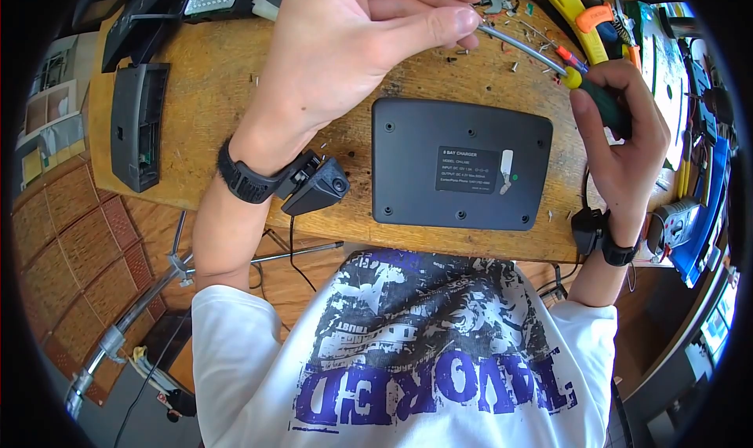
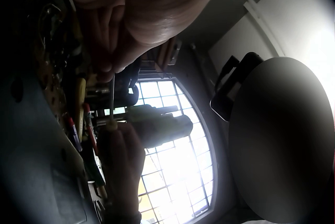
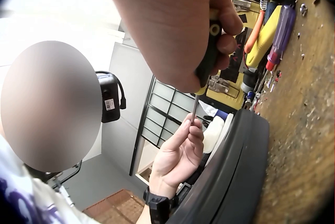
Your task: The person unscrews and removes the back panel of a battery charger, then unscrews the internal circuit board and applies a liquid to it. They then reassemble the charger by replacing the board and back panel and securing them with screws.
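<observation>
In the head view, my right hand (image 1: pixel 631 138) grips the dark green handle of a screwdriver (image 1: pixel 527 48) with a yellow collar. Its metal shaft points up and left to my left hand (image 1: pixel 345 52), whose thumb and fingers pinch the tip end. The very tip is hidden between those fingertips; I cannot tell if a screw is there too. The right wrist view shows the screwdriver shaft (image 3: pixel 196 107) running between both hands, raised above the bench. Below them a black 8-bay charger (image 1: pixel 416 142) lies underside up, its label and several screw holes showing.
A slim black casing (image 1: pixel 137 126) lies at the wooden bench's (image 1: pixel 212 79) left end. Several loose screws, a red-and-purple screwdriver (image 1: pixel 571 57), a yellow-handled tool (image 1: pixel 572 16) and orange-handled pliers (image 1: pixel 594 18) lie at the back right. A metal stand (image 1: pixel 125 322) is at the lower left.
</observation>
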The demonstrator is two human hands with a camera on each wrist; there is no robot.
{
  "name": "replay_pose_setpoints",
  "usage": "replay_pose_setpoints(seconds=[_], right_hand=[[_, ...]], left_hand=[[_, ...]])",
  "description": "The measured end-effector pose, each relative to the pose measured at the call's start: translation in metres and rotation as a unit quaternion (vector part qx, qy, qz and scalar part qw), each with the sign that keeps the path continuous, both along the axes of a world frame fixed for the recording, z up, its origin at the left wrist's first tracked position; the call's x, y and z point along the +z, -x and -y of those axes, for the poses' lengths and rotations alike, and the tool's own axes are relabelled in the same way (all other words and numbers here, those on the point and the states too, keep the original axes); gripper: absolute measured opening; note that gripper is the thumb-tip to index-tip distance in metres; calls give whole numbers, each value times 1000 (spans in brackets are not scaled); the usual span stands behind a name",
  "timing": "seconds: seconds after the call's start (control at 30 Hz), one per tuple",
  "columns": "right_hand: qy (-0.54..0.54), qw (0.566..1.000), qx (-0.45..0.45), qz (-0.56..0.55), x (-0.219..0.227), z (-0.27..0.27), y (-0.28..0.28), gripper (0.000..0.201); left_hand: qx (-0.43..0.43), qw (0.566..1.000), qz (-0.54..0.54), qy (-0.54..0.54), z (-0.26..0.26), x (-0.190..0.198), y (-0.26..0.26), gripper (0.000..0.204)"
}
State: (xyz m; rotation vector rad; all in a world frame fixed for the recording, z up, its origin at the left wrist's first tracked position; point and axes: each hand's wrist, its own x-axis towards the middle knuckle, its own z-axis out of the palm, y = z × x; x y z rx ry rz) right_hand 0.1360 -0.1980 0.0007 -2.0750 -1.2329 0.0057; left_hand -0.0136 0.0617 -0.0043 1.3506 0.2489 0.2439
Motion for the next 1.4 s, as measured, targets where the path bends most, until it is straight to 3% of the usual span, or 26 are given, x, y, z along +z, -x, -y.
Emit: replay_pose_setpoints(seconds=[0.33, 0.53, 0.63, 0.7, 0.77, 0.83, 0.97, 1.1, 1.4], right_hand=[[-48, 997, 27, 62, 1, 1, -2, 26], [-91, 975, 102, 174, 10, 7, -15, 29], [-82, 977, 124, 151, 11, 16, -21, 36], [-237, 967, 90, 15, 0, 20, -22, 46], [-242, 968, 66, 25, -4, 29, -25, 53], [-274, 959, 51, -42, -3, 35, -23, 52], [-265, 957, 109, 35, 3, 27, -21, 53], [-226, 970, 52, 77, 7, 24, -10, 58], [-198, 959, 145, 143, 19, 33, -26, 66]], left_hand=[[-14, 1000, -9, -5, 3, -6, -2, 24], [-19, 995, -42, -84, 7, 4, -1, 20], [-44, 989, -37, -136, 8, 3, 1, 21], [-80, 966, 73, -234, 8, -6, 1, 27], [-101, 960, 73, -249, 11, -4, 1, 29], [-123, 954, 72, -264, 18, -2, 2, 32], [-146, 952, 42, -266, 27, -1, 5, 33], [-148, 944, 35, -292, 27, -1, 5, 32], [-159, 934, 75, -312, 30, -1, 5, 30]])
